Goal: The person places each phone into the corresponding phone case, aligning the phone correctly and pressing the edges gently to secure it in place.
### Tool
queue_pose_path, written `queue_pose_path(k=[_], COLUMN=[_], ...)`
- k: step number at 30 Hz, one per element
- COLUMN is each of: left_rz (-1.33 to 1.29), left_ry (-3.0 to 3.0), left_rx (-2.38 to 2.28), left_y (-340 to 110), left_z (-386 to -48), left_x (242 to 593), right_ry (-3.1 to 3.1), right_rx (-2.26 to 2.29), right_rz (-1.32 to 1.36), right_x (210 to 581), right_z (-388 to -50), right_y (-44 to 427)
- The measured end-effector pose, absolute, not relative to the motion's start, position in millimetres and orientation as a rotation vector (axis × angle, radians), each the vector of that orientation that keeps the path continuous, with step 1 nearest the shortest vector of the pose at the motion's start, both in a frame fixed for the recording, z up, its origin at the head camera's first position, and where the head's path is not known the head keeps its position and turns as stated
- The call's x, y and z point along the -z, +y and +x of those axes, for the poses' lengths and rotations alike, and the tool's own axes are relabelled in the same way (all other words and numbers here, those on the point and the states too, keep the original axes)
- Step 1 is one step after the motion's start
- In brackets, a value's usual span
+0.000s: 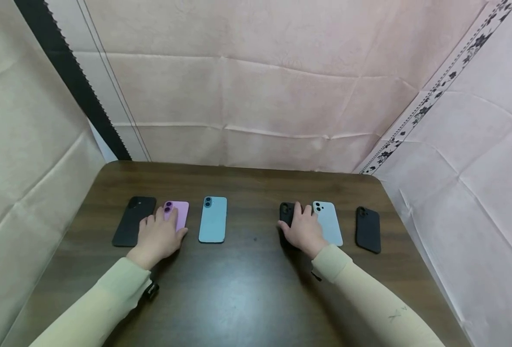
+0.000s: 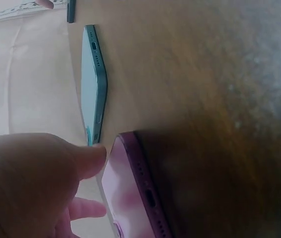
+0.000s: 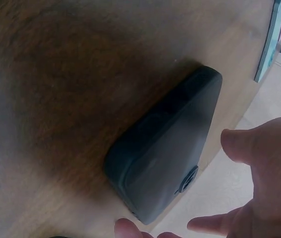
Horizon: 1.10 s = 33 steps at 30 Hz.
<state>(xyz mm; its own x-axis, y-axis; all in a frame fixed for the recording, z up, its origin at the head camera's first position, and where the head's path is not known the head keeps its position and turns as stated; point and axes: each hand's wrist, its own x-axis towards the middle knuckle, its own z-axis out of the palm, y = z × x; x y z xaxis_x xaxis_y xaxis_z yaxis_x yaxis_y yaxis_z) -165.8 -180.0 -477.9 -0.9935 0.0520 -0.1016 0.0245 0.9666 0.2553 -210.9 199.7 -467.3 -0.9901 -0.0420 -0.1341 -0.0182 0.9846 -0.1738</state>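
Note:
My left hand [image 1: 158,239] is over the purple phone [image 1: 182,212], fingers spread; in the left wrist view the thumb [image 2: 91,161] lies beside that phone [image 2: 125,188]. A light blue phone [image 1: 213,220] lies to its right, a large black phone [image 1: 132,224] to its left. Over a small black phone [image 1: 286,212] hovers my right hand [image 1: 304,233], fingers spread. The right wrist view has this phone [image 3: 172,144] flat on the table, with a gap between it and the thumb [image 3: 239,144]. A pale blue-white phone [image 1: 329,226] is partly behind the right hand.
Another black phone [image 1: 368,230] lies at the right of the brown wooden table [image 1: 238,294]. Pale cloth [image 1: 238,96] hangs behind the table's far edge and along both sides.

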Motion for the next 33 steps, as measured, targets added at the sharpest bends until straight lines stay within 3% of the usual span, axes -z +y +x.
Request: queue_pose_path(k=[33], left_rz=[-0.019], left_ry=[3.041], left_rx=[-0.462], left_y=[-172.9], left_z=[-169.2], left_x=[477.8], right_ry=[2.910], right_rx=[0.243], right_rz=[0.001], right_x=[467.0], right_z=[-213.6], right_y=[193.9])
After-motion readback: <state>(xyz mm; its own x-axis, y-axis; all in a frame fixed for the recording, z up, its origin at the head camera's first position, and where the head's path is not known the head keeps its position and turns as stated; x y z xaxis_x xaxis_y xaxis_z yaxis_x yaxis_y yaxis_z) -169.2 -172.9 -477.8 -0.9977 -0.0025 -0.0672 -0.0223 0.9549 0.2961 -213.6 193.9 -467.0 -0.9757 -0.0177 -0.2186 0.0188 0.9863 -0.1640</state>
